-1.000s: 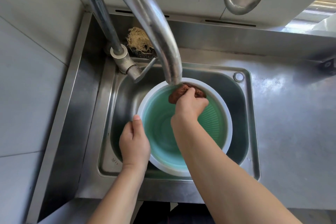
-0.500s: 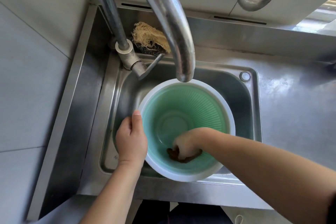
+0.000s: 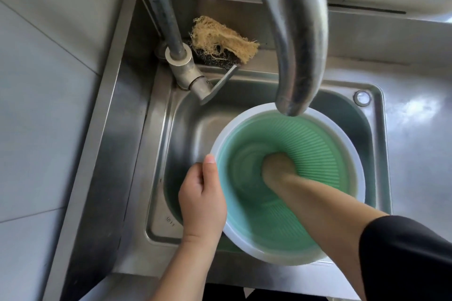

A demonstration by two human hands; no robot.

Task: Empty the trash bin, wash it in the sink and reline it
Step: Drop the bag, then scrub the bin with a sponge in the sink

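Now reaching deeper than half a second ago: right hand (image 3: 277,168) gone from the near inner wall down to the middle of the bottom of the green trash bin (image 3: 318,154), blurred with motion. Cannot tell whether this grip is open or closed, or whether holding something; the brown rag seen earlier not visible now. Black sleeve (image 3: 406,259) showing on the right forearm at the lower right corner.

Left hand (image 3: 201,199) still gripping the white rim of the bin on its left side, thumb lying over the rim edge, fingers wrapped outside.

Bin sitting inside the steel sink (image 3: 176,134), mouth up and tilted a little toward the person, its near rim overlapping the front edge of the sink. Curved faucet spout (image 3: 297,44) hanging just above the far rim of the bin. Faucet lever (image 3: 217,85) pointing to the right. Yellow fibrous loofah scrubber (image 3: 223,40) lying on a dark scouring pad (image 3: 215,57) behind the faucet base, on the steel tabletop (image 3: 420,129) ledge.
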